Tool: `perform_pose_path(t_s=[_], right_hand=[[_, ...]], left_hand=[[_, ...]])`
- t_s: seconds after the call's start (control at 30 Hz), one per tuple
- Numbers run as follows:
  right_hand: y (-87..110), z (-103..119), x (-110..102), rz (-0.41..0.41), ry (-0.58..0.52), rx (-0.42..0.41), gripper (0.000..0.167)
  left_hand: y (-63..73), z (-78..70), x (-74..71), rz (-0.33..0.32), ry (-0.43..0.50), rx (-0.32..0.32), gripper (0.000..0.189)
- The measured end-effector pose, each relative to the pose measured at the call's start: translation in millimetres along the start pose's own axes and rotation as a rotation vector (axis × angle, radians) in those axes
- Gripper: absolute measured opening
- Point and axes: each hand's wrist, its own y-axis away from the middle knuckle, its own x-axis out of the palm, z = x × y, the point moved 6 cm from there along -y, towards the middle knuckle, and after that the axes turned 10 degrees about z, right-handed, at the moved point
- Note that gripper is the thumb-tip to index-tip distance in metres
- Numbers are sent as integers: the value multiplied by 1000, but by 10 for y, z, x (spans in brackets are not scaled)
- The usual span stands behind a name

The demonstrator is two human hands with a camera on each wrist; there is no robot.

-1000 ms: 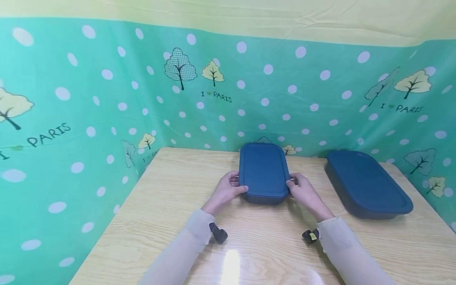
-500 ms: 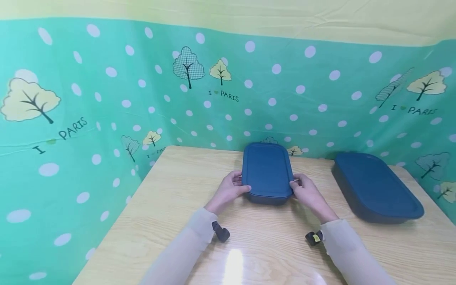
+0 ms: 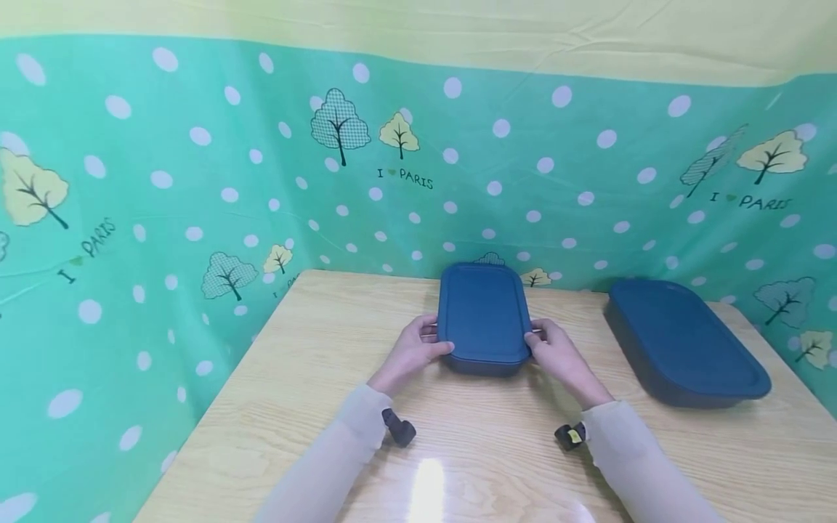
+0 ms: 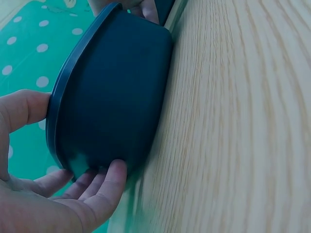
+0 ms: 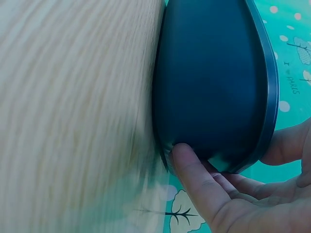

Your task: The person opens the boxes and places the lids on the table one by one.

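A dark blue lidded food container [image 3: 485, 312] sits on the wooden table between my two hands. My left hand [image 3: 410, 350] grips its left side, thumb on the lid's edge and fingers against the side wall, as the left wrist view of the container [image 4: 112, 87] shows. On the opposite side, my right hand [image 3: 556, 354] holds it the same way; in the right wrist view the fingers [image 5: 194, 177] press the wall of the container [image 5: 209, 82] and the thumb lies at the lid rim.
A larger dark blue lidded container [image 3: 693, 341] stands on the right part of the wooden table [image 3: 314, 349]. Behind and to the left hangs a green dotted cloth [image 3: 418, 203] with printed trees, right along the table's back edge.
Both hands keep their hold on the smaller container, which stays in the same place on the table. The head view swings slightly sideways and back.
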Motion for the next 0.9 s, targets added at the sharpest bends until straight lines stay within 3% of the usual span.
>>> perform_pose_path(t_s=[0.9], right_hand=[[-47, 10, 85, 20, -84, 12, 40]], left_hand=[[45, 22, -80, 14, 60, 16, 71]])
